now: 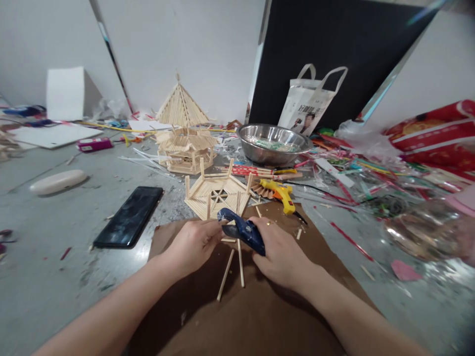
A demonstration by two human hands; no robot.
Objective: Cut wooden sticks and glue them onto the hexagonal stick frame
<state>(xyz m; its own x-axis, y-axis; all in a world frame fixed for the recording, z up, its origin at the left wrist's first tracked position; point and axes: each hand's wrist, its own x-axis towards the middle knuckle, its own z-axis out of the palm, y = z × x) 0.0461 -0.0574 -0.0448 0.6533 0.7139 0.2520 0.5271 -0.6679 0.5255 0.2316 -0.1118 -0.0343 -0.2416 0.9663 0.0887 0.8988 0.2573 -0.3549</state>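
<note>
My right hand (282,252) is wrapped around dark blue hand cutters (245,231), whose jaws point up and to the left. Close against those jaws, my left hand (195,244) is closed, its fingertips pinching a pale wooden stick (232,223) that is mostly hidden. Two loose wooden sticks (225,274) lie below on the brown sheet (230,324). Just beyond my hands sits a hexagonal stick-built platform (196,195) with short upright posts, partly covered by the cutters and my fingers.
Behind the platform stand a stick pavilion (185,158) and a pointed stick roof (181,106). A yellow glue gun (280,193) and a metal bowl (274,153) are to the right. A black phone (129,217) and white case (58,182) lie left. Scraps (349,188) litter the right side.
</note>
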